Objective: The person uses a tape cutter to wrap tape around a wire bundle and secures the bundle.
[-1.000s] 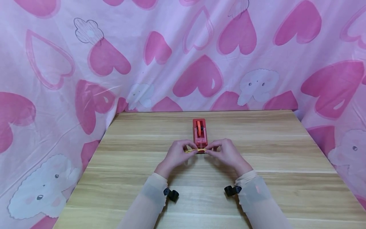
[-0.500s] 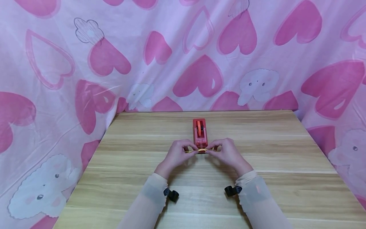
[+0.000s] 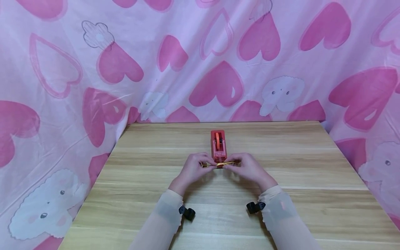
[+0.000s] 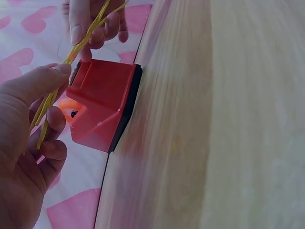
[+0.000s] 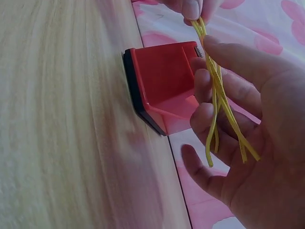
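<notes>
A bundle of thin yellow cords (image 3: 220,163) stretches between both hands, just in front of a red tape dispenser (image 3: 219,148). My left hand (image 3: 191,171) pinches the bundle between thumb and index finger. On the other side, the thumb and fingertips of my right hand (image 3: 250,170) pinch it close to the left fingertips. In the right wrist view, several loose cord ends (image 5: 234,125) hang over the palm. The left wrist view shows more cord ends (image 4: 44,107) passing behind the left thumb. The dispenser's serrated cutter (image 4: 76,74) faces the hands.
An orange tape roll (image 3: 217,140) sits inside the dispenser, which rests on a wood-grain table (image 3: 150,194). Behind the table hangs a pink cloth (image 3: 200,34) printed with hearts. Black wrist cameras are strapped to the left sleeve (image 3: 156,222) and the right sleeve (image 3: 290,222).
My right hand has shifted slightly, and yellow cord now shows along its fingers to the right, where none showed a second ago. The left hand keeps its pinch and the dispenser has stayed put.
</notes>
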The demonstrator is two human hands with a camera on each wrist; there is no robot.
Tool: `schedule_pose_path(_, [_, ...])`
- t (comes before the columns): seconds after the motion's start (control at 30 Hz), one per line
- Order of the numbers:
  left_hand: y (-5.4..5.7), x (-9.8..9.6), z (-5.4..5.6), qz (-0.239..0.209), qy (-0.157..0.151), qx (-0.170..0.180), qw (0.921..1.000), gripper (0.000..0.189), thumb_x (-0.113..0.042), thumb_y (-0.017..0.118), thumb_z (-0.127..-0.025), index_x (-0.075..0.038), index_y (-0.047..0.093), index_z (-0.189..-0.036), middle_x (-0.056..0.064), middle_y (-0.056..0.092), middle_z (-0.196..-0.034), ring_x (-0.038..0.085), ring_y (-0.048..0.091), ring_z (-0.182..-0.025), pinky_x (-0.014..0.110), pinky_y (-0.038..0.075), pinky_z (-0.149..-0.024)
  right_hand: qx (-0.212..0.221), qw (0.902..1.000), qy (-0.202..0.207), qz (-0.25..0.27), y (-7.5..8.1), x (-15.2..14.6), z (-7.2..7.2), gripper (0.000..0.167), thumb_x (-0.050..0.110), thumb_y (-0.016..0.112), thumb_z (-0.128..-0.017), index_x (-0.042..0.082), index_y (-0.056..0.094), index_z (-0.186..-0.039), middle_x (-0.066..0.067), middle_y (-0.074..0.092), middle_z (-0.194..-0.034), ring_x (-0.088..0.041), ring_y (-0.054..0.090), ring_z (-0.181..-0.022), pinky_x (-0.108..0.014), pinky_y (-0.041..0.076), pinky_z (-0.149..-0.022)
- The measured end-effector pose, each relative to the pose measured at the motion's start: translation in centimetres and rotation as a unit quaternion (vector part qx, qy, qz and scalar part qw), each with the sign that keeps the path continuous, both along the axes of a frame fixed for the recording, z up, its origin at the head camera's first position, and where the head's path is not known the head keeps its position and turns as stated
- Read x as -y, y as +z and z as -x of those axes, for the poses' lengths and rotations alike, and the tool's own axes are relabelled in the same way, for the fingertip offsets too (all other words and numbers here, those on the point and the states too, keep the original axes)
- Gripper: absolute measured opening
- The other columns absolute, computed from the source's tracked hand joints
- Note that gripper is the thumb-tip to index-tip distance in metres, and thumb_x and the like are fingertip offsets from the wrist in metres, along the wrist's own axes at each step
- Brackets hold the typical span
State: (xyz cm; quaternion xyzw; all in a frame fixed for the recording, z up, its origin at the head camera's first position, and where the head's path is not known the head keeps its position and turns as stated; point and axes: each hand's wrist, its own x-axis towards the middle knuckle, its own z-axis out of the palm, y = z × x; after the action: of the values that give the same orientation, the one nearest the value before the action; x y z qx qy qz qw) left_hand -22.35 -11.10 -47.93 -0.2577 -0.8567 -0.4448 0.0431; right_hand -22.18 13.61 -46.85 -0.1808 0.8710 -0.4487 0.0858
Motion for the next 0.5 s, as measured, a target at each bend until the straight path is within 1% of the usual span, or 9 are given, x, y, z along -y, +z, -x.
schedule_pose_path(0.03, [-0.01, -0.01, 0.00, -0.001, -0.001, -0.001, 1.0000, 0.008, -0.015, 0.085, -0.087, -0.020, 0.084, -0.093, -0.010, 0.075, -0.095, 0.007, 0.065, -0.085, 0.024, 0.053, -0.072, 0.007, 1.0000, 0.002, 0.000, -0.04, -0.02, 0.03, 0.017, 0.034, 0.079, -0.092, 0.027, 0.079, -0.107, 0.005, 0.077, -0.102, -0.018, 0.063, -0.081, -0.031, 0.053, -0.071])
schedule_pose_path(0.07, [-0.04, -0.02, 0.00, -0.001, -0.002, -0.002, 1.0000, 0.008, -0.015, 0.085, -0.087, -0.020, 0.084, -0.093, -0.010, 0.075, -0.095, 0.007, 0.065, -0.086, 0.025, 0.053, -0.073, 0.013, 0.9999, 0.003, 0.001, -0.05, -0.04, 0.06, 0.017, 0.035, 0.078, -0.093, 0.026, 0.079, -0.108, 0.005, 0.077, -0.103, -0.018, 0.062, -0.081, -0.030, 0.053, -0.071])
schedule_pose_path(0.13, [-0.07, -0.03, 0.00, 0.001, -0.002, -0.005, 1.0000, 0.008, -0.015, 0.084, -0.087, -0.020, 0.084, -0.093, -0.010, 0.074, -0.096, 0.006, 0.066, -0.089, 0.026, 0.055, -0.076, 0.022, 0.9998, 0.001, -0.004, -0.14, -0.14, 0.14, 0.018, 0.038, 0.074, -0.095, 0.025, 0.079, -0.108, 0.002, 0.077, -0.104, -0.018, 0.061, -0.082, -0.031, 0.052, -0.072])
schedule_pose_path(0.23, [-0.17, -0.04, 0.03, 0.007, -0.003, -0.017, 0.9998, 0.007, -0.014, 0.084, -0.087, -0.020, 0.084, -0.091, -0.010, 0.075, -0.096, 0.006, 0.068, -0.091, 0.028, 0.057, -0.079, 0.042, 0.9991, -0.009, -0.008, -0.14, -0.24, 0.26, 0.024, 0.044, 0.065, -0.101, 0.024, 0.079, -0.104, 0.001, 0.076, -0.106, -0.019, 0.062, -0.090, -0.036, 0.050, -0.082])
schedule_pose_path(0.33, [-0.12, -0.07, 0.02, 0.015, -0.003, -0.029, 0.9995, 0.008, -0.014, 0.084, -0.088, -0.021, 0.084, -0.091, -0.011, 0.074, -0.096, 0.006, 0.068, -0.093, 0.028, 0.057, -0.084, 0.047, 0.9988, -0.010, -0.013, -0.16, -0.31, 0.38, 0.032, 0.045, 0.057, -0.105, 0.023, 0.079, -0.101, 0.000, 0.076, -0.106, -0.020, 0.064, -0.100, -0.044, 0.050, -0.091])
schedule_pose_path(0.4, [-0.07, -0.07, 0.01, 0.017, -0.006, -0.034, 0.9993, 0.008, -0.013, 0.084, -0.087, -0.021, 0.084, -0.091, -0.011, 0.074, -0.096, 0.006, 0.068, -0.094, 0.028, 0.057, -0.086, 0.046, 0.9988, -0.008, -0.012, -0.20, -0.33, 0.43, 0.030, 0.041, 0.058, -0.105, 0.021, 0.079, -0.103, 0.000, 0.076, -0.106, -0.022, 0.066, -0.108, -0.050, 0.049, -0.099])
schedule_pose_path(0.5, [0.03, -0.06, 0.00, 0.018, -0.008, -0.038, 0.9991, 0.008, -0.013, 0.084, -0.087, -0.020, 0.084, -0.091, -0.011, 0.074, -0.097, 0.006, 0.068, -0.095, 0.028, 0.056, -0.089, 0.044, 0.9990, -0.004, -0.005, -0.31, -0.33, 0.43, 0.025, 0.035, 0.061, -0.104, 0.018, 0.079, -0.110, -0.001, 0.077, -0.109, -0.026, 0.066, -0.116, -0.056, 0.046, -0.106])
